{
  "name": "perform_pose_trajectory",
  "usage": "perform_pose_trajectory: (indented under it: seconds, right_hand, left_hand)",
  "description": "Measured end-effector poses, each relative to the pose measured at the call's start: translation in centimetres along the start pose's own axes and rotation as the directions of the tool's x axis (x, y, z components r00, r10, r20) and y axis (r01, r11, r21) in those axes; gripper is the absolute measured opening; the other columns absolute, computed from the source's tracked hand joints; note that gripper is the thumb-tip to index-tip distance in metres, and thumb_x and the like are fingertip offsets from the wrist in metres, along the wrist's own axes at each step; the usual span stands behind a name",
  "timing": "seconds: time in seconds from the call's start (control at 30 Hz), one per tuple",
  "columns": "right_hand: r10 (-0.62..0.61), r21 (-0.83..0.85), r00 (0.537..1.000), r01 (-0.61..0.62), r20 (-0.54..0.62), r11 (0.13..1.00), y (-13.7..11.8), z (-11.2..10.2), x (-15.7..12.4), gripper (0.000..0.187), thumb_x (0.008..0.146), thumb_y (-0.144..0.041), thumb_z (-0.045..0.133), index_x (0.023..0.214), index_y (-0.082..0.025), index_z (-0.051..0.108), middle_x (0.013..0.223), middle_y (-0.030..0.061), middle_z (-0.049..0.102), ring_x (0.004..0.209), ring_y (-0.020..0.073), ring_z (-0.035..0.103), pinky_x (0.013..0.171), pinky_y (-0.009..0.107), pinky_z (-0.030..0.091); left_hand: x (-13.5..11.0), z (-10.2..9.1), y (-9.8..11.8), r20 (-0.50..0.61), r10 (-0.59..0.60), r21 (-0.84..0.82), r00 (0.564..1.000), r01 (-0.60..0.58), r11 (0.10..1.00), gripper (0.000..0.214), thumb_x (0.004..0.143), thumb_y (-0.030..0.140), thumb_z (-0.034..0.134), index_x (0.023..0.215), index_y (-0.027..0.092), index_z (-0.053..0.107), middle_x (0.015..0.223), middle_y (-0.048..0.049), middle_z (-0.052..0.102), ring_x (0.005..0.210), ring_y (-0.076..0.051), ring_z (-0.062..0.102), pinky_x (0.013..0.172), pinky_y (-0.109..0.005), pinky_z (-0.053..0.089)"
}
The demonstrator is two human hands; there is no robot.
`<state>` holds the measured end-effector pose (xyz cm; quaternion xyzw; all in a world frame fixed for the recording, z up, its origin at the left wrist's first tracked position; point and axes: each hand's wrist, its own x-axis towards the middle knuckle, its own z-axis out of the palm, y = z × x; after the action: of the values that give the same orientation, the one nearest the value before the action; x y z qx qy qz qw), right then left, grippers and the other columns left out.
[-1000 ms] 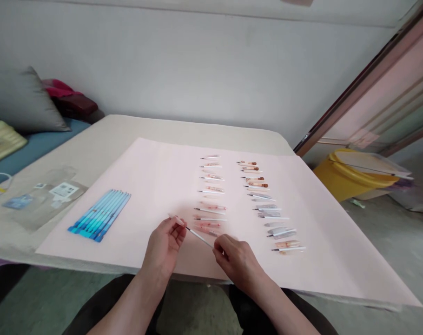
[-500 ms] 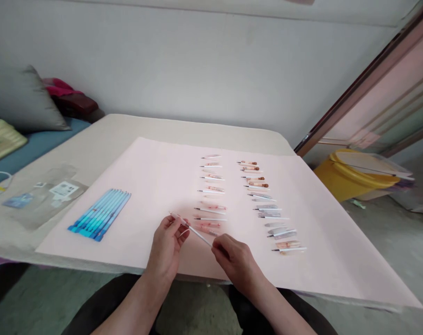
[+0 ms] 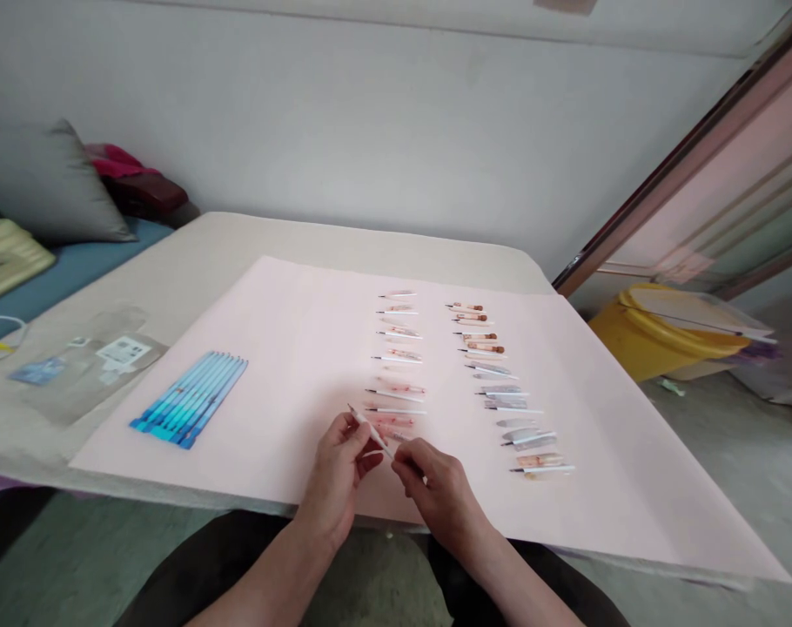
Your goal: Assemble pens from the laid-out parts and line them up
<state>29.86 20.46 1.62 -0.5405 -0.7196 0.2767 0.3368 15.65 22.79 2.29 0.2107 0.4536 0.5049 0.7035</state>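
My left hand [image 3: 341, 470] and my right hand [image 3: 435, 488] are close together over the near edge of a pale pink sheet [image 3: 291, 366]. Both pinch one thin white stick [image 3: 370, 427] that runs slanted between them, its far end poking out past my left fingers. Just beyond the hands lie two columns of small items on the sheet: a left column of white sticks with pinkish pieces [image 3: 396, 357] and a right column with brown and grey pieces [image 3: 500, 383].
A fan of blue sticks [image 3: 191, 401] lies at the sheet's left. Clear plastic packets [image 3: 89, 361] rest on the beige table [image 3: 193, 252]. Cushions and a blue bed [image 3: 50, 192] are at far left. A yellow tub [image 3: 657, 326] stands on the floor at right.
My left hand has slid right along the thin stick toward my right hand, so the two hands are now nearly touching. The right hand barely moved.
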Motion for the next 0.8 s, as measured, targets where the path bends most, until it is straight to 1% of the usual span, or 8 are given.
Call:
perform_pose_trajectory:
  seconds: [0.17,0.27,0.37,0.47,0.57,0.67,0.73,0.8]
  right_hand:
    - [0.019,0.040,1.000,-0.019,-0.009,0.999,0.4,0.4,0.0,0.013,0.083,-0.017,0.047,0.072,-0.020,0.053,0.061,-0.0027,0.055,0.055,0.0097,0.052,0.053,0.019,0.040]
    - [0.041,0.070,0.999,-0.040,-0.013,0.997,0.6,0.7,0.0,0.011,0.083,-0.017,0.049,0.074,-0.020,0.054,0.060,-0.0035,0.055,0.054,0.0093,0.052,0.053,0.019,0.040]
    - [0.068,0.090,0.998,-0.067,-0.008,0.994,0.5,0.8,0.0,0.011,0.083,-0.019,0.050,0.073,-0.020,0.053,0.060,-0.0039,0.055,0.052,0.0086,0.053,0.052,0.018,0.041]
    - [0.091,0.103,0.996,-0.090,-0.008,0.991,0.3,0.4,0.3,0.009,0.082,-0.024,0.053,0.074,-0.019,0.054,0.061,-0.0037,0.057,0.051,0.0085,0.054,0.052,0.018,0.042]
    - [0.160,0.089,0.982,-0.152,-0.099,0.984,0.6,-0.8,0.7,0.013,0.084,-0.030,0.052,0.076,-0.020,0.056,0.057,-0.0034,0.056,0.050,0.0101,0.054,0.051,0.019,0.042]
    - [0.226,0.014,0.952,-0.228,-0.207,0.974,1.6,-2.0,1.0,0.016,0.085,-0.029,0.047,0.075,-0.020,0.056,0.058,-0.0023,0.056,0.052,0.0116,0.054,0.053,0.021,0.042]
    - [0.203,-0.098,0.958,-0.226,-0.202,0.969,2.2,-2.2,1.0,0.012,0.084,-0.025,0.049,0.076,-0.020,0.057,0.067,-0.0008,0.060,0.058,0.0123,0.056,0.057,0.022,0.042]
    - [0.163,-0.250,0.976,-0.195,-0.143,0.948,2.5,-1.9,0.9,0.009,0.082,-0.022,0.050,0.081,-0.020,0.059,0.079,0.0008,0.062,0.064,0.0127,0.058,0.060,0.023,0.041]
  left_hand:
    - [-0.1,0.1,0.2,0.068,-0.042,-0.048,0.997,0.045,0.998,0.022,0.074,0.035,0.062,0.084,0.018,0.054,0.087,-0.0062,0.066,0.078,-0.017,0.063,0.071,-0.031,0.048]
    - [-0.1,0.1,0.1,0.081,-0.057,-0.075,0.995,0.063,0.995,0.019,0.076,0.033,0.060,0.085,0.019,0.050,0.087,-0.0067,0.067,0.077,-0.018,0.065,0.070,-0.032,0.050]
    - [0.0,0.0,0.0,0.058,-0.041,-0.104,0.997,0.047,0.993,0.020,0.075,0.031,0.063,0.083,0.019,0.049,0.082,-0.0059,0.067,0.077,-0.019,0.066,0.071,-0.034,0.051]
    - [0.5,-0.3,0.2,0.024,-0.053,-0.140,0.998,0.055,0.989,0.021,0.072,0.026,0.066,0.081,0.018,0.048,0.077,-0.0050,0.067,0.076,-0.019,0.066,0.072,-0.035,0.052]
    - [1.2,-0.7,0.9,-0.052,-0.050,-0.155,0.997,0.041,0.987,0.017,0.073,0.018,0.063,0.079,0.018,0.047,0.074,-0.0043,0.066,0.074,-0.018,0.066,0.070,-0.033,0.053]
    - [1.9,-1.2,1.8,-0.137,-0.011,-0.166,0.991,-0.012,0.986,0.013,0.076,0.011,0.058,0.077,0.018,0.048,0.074,-0.0045,0.065,0.077,-0.018,0.066,0.071,-0.033,0.054]
    - [2.2,-1.5,2.3,-0.164,0.008,-0.183,0.986,-0.038,0.982,0.012,0.076,0.010,0.057,0.076,0.018,0.048,0.075,-0.0046,0.064,0.080,-0.019,0.066,0.072,-0.034,0.054]
    - [2.4,-1.8,2.7,-0.175,0.021,-0.196,0.984,-0.056,0.979,0.012,0.076,0.009,0.058,0.075,0.017,0.049,0.074,-0.0037,0.063,0.081,-0.019,0.066,0.073,-0.034,0.054]
